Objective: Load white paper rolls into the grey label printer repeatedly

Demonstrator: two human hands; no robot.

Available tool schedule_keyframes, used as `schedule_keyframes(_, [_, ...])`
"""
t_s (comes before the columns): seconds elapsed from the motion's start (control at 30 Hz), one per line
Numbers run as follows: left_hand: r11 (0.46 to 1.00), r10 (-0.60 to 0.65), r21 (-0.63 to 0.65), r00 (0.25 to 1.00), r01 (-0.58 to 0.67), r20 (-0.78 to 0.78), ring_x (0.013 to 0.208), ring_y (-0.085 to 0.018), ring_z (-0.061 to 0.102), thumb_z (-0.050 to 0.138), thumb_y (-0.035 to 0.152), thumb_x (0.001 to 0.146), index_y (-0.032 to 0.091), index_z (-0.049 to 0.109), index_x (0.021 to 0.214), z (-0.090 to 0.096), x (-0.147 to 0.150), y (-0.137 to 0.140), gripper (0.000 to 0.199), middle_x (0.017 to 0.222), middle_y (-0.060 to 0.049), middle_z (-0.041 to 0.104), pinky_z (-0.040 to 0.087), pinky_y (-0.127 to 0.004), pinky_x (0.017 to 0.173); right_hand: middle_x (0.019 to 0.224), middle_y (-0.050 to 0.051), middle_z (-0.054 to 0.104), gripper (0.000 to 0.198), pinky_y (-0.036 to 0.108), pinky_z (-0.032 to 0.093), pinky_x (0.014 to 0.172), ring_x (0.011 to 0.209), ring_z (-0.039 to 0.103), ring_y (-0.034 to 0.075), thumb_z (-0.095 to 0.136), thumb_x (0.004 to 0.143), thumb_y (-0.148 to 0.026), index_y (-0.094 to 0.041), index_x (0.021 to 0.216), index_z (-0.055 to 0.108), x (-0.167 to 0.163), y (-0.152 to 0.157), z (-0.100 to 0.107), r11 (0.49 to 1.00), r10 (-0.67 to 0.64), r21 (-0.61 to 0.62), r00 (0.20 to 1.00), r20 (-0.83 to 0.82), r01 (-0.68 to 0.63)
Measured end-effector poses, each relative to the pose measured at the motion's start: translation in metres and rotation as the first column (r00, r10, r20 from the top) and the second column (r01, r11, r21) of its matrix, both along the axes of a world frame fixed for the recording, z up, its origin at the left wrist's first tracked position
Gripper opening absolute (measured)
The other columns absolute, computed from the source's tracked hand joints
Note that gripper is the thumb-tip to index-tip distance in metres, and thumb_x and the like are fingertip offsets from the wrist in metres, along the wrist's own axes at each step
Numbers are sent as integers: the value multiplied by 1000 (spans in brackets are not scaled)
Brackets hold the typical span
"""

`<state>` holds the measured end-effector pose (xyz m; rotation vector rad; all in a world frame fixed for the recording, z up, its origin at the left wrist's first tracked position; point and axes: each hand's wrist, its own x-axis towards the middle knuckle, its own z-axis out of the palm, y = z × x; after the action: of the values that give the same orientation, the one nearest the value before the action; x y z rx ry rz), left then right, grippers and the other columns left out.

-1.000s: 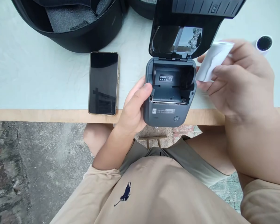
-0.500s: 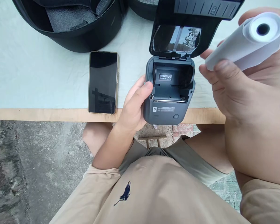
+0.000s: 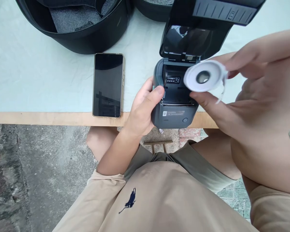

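Observation:
My left hand (image 3: 145, 108) is closed around the left side of a dark grey portable label printer (image 3: 174, 119), its thumb on the front edge. The printer's black lid (image 3: 190, 40) stands open at the back, so the bay inside shows. In my right hand (image 3: 244, 96) is a white paper roll (image 3: 215, 75), pinched between thumb and fingers, one end with its round core facing me. The roll is over the right part of the open bay and hides that part. From this view I cannot tell whether it touches the printer.
A smartphone (image 3: 108, 85) with a dark screen lies left of the printer at the table's wooden edge (image 3: 50, 118). At the back left stands an open black zippered case (image 3: 103, 38), with its grey-lined lid (image 3: 154, 9) beside it. A pale cloth (image 3: 38, 77) covers the table.
My right hand has brought the paper roll left and down over the printer's bay, turning its end toward me. The printer and its lid have shifted slightly right.

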<state>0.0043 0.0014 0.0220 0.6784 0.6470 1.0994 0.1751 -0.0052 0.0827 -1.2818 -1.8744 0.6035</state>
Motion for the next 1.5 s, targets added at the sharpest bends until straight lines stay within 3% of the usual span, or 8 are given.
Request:
schedule_keyframes(0.13, [999, -21, 30, 1000, 21, 0, 119, -22, 57, 56, 42, 85, 21, 51, 111, -1, 1, -1, 34, 107, -4, 65, 52, -32, 95, 94, -4, 67, 21, 40, 46, 70, 84, 63, 23, 57, 78, -17, -32, 92, 54, -3, 6, 2, 981, -81, 193, 884, 460, -11])
schedule_keyframes(0.33, [996, -48, 73, 997, 52, -61, 123, -24, 54, 56, 48, 84, 21, 48, 115, -5, 0, 0, 41, 115, -5, 60, 52, -31, 93, 81, 1, 65, 6, 37, 37, 62, 73, 55, 23, 47, 85, -21, -27, 87, 46, -4, 5, 3, 973, -161, 232, 751, 641, 11])
schedule_keyframes(0.57, [996, -57, 66, 996, 61, -64, 123, -26, 54, 56, 48, 84, 23, 48, 114, -6, 0, -1, 40, 114, -4, 60, 56, -30, 83, 89, 1, 67, 16, 36, 39, 60, 77, 57, 23, 53, 79, -15, -25, 88, 46, -8, 4, 6, 978, -151, 209, 678, 719, -3])
schedule_keyframes(0.73, [997, -40, 59, 998, 43, -53, 123, -26, 55, 57, 48, 83, 22, 49, 114, -5, 1, -1, 41, 114, -5, 61, 55, -31, 85, 104, 3, 64, 8, 38, 48, 71, 95, 62, 23, 46, 90, -29, -24, 86, 52, -11, 9, 0, 980, -43, 176, 763, 645, -94])
schedule_keyframes(1.07, [999, -25, -36, 1000, 26, 19, 115, -24, 60, 54, 44, 84, 23, 51, 104, 3, 0, 0, 29, 102, -4, 66, 57, -32, 82, 90, -3, 67, 9, 40, 49, 75, 86, 64, 21, 60, 79, -21, -25, 80, 53, -10, 6, -8, 939, 78, 277, 911, 405, -203])
schedule_keyframes(1.3, [999, -26, 36, 998, 29, -62, 96, -22, 66, 70, 37, 72, 27, 51, 104, -10, -6, 2, 38, 96, -1, 67, 56, -29, 68, 99, -3, 68, 8, 42, 52, 84, 105, 63, 22, 62, 79, -22, -25, 84, 56, -13, 5, -20, 902, 236, 284, 921, 309, -326])
schedule_keyframes(1.4, [998, -14, 59, 999, 17, -48, 102, -25, 65, 69, 31, 73, 25, 48, 106, -9, -6, 2, 40, 98, -3, 66, 56, -30, 68, 97, -1, 65, 9, 45, 50, 92, 103, 60, 22, 61, 79, -25, -27, 87, 59, -11, 4, -28, 928, 175, 313, 977, 120, -205])
schedule_keyframes(1.5, [998, -20, 65, 1000, 22, -17, 108, -28, 64, 70, 28, 71, 23, 45, 111, -7, -6, 1, 47, 105, -5, 65, 57, -33, 72, 97, 3, 57, 19, 43, 52, 86, 101, 56, 22, 62, 78, -29, -30, 97, 59, -11, 2, -35, 989, -14, 145, 996, -88, 26])
